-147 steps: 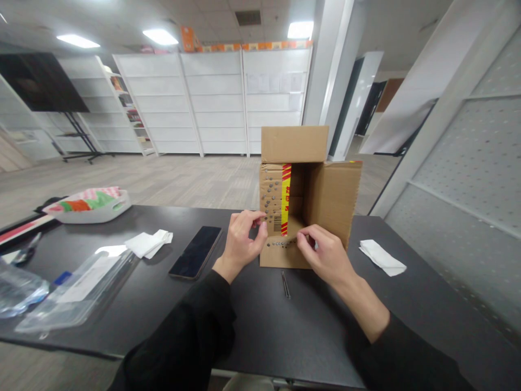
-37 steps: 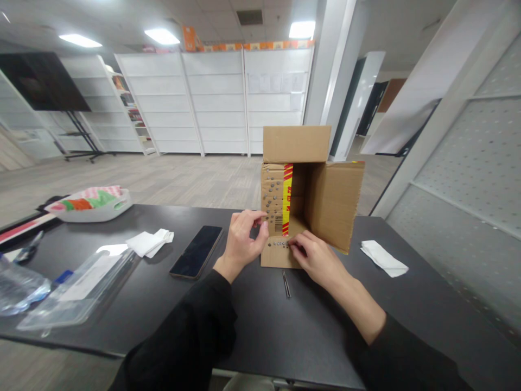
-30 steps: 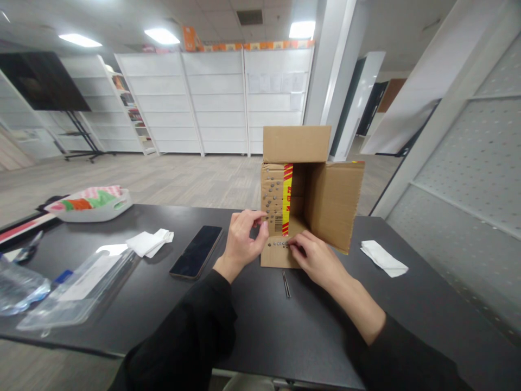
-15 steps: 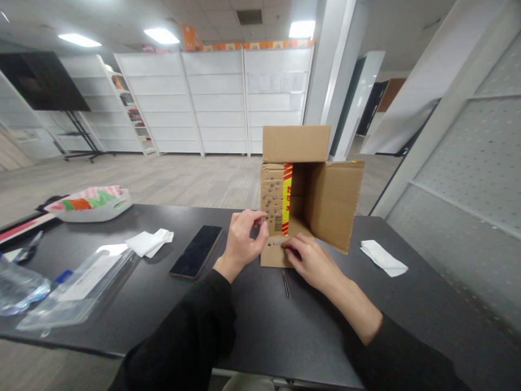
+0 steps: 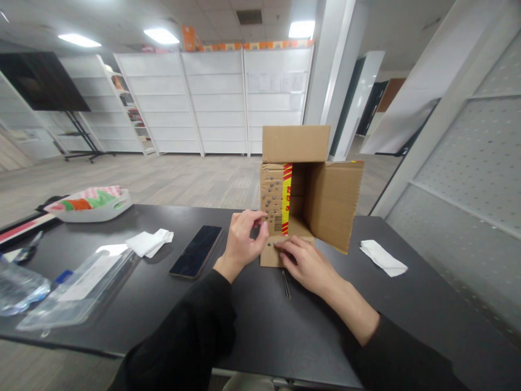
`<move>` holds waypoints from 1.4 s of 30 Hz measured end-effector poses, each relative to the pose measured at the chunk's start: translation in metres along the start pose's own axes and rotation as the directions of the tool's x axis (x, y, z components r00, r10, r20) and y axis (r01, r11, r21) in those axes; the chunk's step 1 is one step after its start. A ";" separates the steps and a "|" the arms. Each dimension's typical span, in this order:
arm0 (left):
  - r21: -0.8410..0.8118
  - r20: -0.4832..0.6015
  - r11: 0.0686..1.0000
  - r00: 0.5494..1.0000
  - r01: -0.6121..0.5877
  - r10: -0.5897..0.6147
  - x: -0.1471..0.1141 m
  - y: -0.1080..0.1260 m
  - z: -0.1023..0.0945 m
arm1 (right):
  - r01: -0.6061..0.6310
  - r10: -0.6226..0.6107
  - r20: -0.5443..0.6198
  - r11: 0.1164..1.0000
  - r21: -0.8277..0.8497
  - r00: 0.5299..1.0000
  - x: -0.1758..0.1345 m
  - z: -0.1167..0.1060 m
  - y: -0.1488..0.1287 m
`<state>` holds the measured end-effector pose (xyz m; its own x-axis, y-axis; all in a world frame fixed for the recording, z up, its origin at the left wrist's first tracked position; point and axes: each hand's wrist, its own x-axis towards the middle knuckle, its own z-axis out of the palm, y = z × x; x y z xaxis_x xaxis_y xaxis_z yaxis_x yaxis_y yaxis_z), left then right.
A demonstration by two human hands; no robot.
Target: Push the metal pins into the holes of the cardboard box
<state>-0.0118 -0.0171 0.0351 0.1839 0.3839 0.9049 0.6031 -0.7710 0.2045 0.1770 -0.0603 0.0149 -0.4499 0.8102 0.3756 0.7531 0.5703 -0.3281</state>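
Observation:
An open cardboard box (image 5: 337, 201) stands on its side on the dark table. Small round grey metal pieces dot its left front panel (image 5: 271, 203), beside a yellow and red tape strip (image 5: 287, 198). My left hand (image 5: 244, 237) is by that panel's left edge, fingers bent, with a gap between thumb and index finger. Over the lower flap (image 5: 269, 259), my right hand (image 5: 305, 259) has its bent fingertips at a few small grey pieces (image 5: 269, 245); what they pinch, if anything, is hidden. Thin metal rods or tweezers (image 5: 286, 284) lie in front of the flap.
A phone (image 5: 196, 251), folded white tissues (image 5: 150, 242) and a clear plastic case (image 5: 81, 288) lie to the left. Farther left are a plastic bottle (image 5: 20, 288) and a white basket (image 5: 87, 213). Another folded tissue (image 5: 383, 258) lies on the right.
My right hand has shifted slightly left along the lower flap, its fingertips now covering some grey pieces that showed before. My left hand stays in place.

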 end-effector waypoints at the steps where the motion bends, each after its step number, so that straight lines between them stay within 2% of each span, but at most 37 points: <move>1: 0.002 -0.002 1.000 1.000 0.001 -0.001 0.000 0.000 0.000 | 0.004 -0.004 0.003 1.000 -0.001 1.000 0.000 0.000 0.000; 21: 0.013 -0.001 1.000 1.000 -0.004 0.004 -0.001 -0.001 0.000 | -0.007 0.007 0.019 0.999 -0.046 1.000 0.000 -0.002 -0.006; 33: 0.014 0.006 1.000 1.000 0.020 -0.020 -0.001 -0.001 0.000 | -0.103 0.101 -0.023 0.991 -0.091 0.995 0.001 -0.006 -0.004; 42: 0.007 -0.010 1.000 1.000 -0.009 0.009 0.000 -0.001 0.000 | -0.170 0.165 -0.061 0.980 -0.101 0.984 0.000 -0.009 -0.002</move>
<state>-0.0126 -0.0166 0.0349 0.1816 0.3724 0.9101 0.6071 -0.7706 0.1941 0.1799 -0.0626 0.0235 -0.2895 0.8833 0.3688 0.8631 0.4074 -0.2984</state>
